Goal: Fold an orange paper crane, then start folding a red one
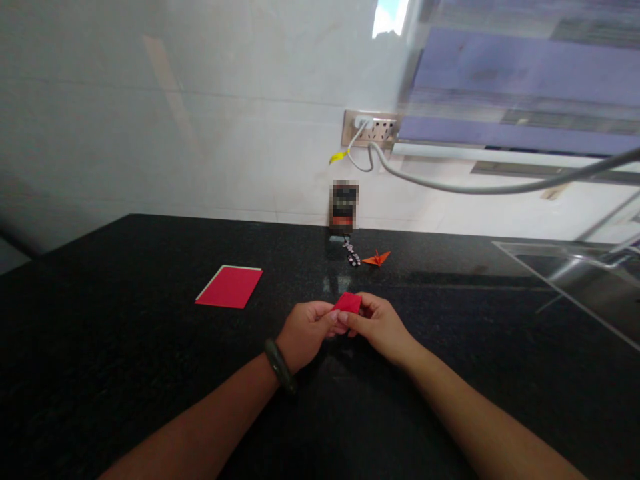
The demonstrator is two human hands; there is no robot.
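Note:
Between both hands is a small piece of folded red paper (349, 303), held just above the dark countertop. My left hand (309, 328) grips its lower left side, thumb on top; a dark green bangle (280, 367) circles that wrist. From the right, my right hand (379, 325) pinches the same paper, its thumb close to the left thumb. The fingers beneath the paper are partly hidden. An orange paper crane (377, 258) stands a little beyond the hands. To the left lies a stack of flat red paper squares (230, 287) with a pale edge showing.
A phone-like object with a blurred face (344, 207) leans on the wall, with a patterned strap (352, 253) in front. A wall socket (370, 129) holds a plug; a grey hose or cable (470, 189) runs right. A metal sink (590, 280) borders the black countertop (125, 347).

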